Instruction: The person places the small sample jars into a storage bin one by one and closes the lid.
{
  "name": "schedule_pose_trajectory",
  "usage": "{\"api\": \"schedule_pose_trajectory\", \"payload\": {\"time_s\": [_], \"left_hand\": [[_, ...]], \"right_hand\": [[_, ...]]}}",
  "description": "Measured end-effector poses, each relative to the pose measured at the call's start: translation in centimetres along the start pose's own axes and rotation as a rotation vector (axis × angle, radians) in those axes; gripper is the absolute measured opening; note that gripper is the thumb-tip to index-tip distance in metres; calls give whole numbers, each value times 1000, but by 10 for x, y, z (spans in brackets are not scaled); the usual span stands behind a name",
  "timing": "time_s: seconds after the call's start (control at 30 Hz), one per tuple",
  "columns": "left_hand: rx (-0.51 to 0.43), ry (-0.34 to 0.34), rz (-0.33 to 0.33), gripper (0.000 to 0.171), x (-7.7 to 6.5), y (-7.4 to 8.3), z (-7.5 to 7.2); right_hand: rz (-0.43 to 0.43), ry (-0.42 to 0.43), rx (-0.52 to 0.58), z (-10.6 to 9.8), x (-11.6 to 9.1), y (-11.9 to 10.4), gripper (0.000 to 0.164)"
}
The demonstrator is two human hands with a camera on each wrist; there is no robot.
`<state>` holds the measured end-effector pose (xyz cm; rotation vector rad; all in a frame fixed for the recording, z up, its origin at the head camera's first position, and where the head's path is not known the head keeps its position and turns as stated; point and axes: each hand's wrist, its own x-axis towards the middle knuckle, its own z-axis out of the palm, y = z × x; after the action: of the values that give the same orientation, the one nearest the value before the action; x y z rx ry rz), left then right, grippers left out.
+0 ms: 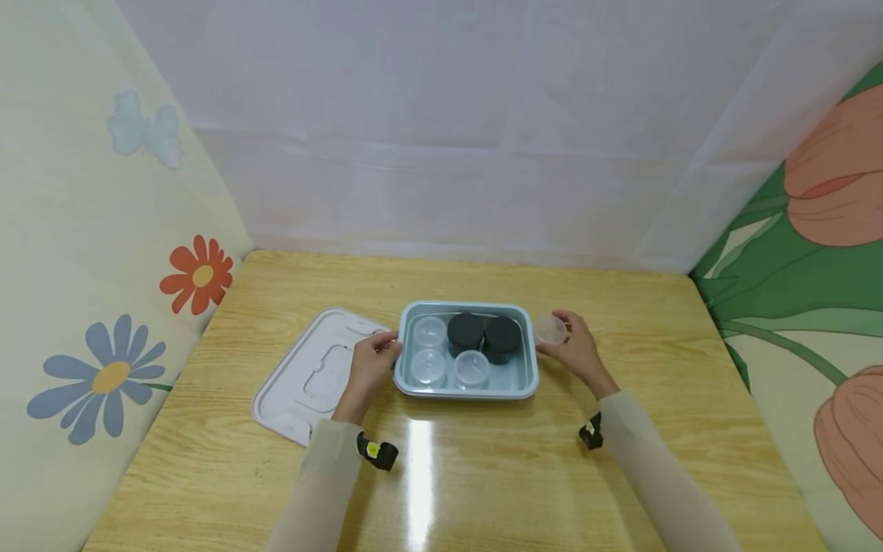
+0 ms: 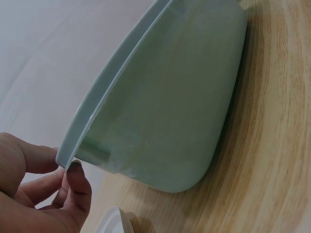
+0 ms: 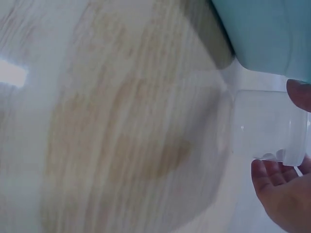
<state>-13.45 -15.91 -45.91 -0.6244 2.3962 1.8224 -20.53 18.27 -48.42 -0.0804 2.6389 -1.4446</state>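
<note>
A light blue plastic tub [image 1: 465,395] stands on the table, with three clear round plastic containers [image 1: 429,368] and two black round containers [image 1: 503,336] inside. At its left end, my left hand [image 1: 366,376] pinches the rim between thumb and fingers; the left wrist view shows this hand [image 2: 41,194] at the rim's corner. Just outside the tub's right end, my right hand [image 1: 582,356] holds another clear plastic container [image 1: 549,330] by its sides. Up close in the right wrist view, that clear container [image 3: 265,126] sits between thumb and fingertips, beside the tub wall [image 3: 262,36].
A white lid [image 1: 283,402] lies flat on the wooden table [image 1: 497,475], left of the tub and partly under my left forearm. A pale cloth [image 1: 441,176] hangs behind the table. Flower-printed cloths flank it on the left [image 1: 69,245] and right [image 1: 828,307].
</note>
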Motion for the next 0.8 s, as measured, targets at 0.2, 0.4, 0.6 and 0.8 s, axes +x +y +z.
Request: {"api": "schedule_pose_trajectory", "payload": {"time_s": [0.2, 0.4, 0.6, 0.8], "left_hand": [[8, 0, 1, 32, 0, 0, 0], [11, 6, 1, 33, 0, -1, 0], [11, 10, 6, 33, 0, -2, 0], [14, 8, 14, 32, 1, -2, 0]], "right_hand": [[-34, 6, -19, -9, -2, -5, 72], [-49, 0, -7, -19, -5, -11, 73], [-68, 8, -7, -27, -8, -21, 72], [-79, -9, -24, -30, -12, -30, 73]]}}
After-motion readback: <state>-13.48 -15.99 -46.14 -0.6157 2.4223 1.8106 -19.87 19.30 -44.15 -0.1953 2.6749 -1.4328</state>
